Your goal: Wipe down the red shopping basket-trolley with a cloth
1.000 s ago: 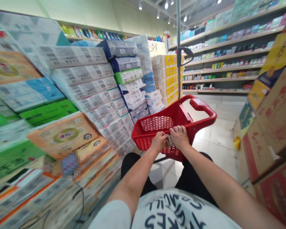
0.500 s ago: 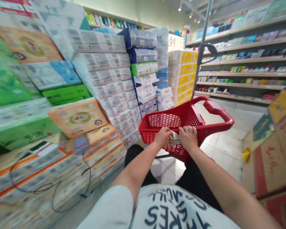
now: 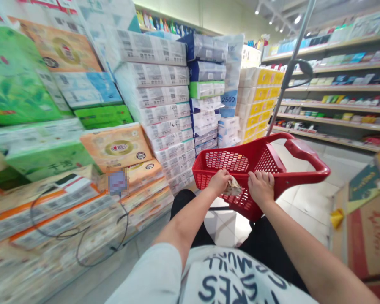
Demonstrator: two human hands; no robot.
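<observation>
A red plastic shopping basket with perforated walls and a thick curved handle stands right in front of my knees. At its near rim, my left hand is closed around a crumpled beige-brown cloth, which hangs against the outside of the mesh wall. A little to the right, my right hand grips the same rim, fingers curled over the top edge. A small gap separates the right hand from the cloth. Both thumbs are mostly hidden.
Stacked tissue packs rise on the left. A looped black cable lies over the lower packs. A grey pole stands behind the basket. Cardboard boxes are close on the right, with stocked shelves beyond.
The view has swung left, so the surroundings sit farther right. My right hand has moved apart from the cloth, which now hangs from my left hand alone.
</observation>
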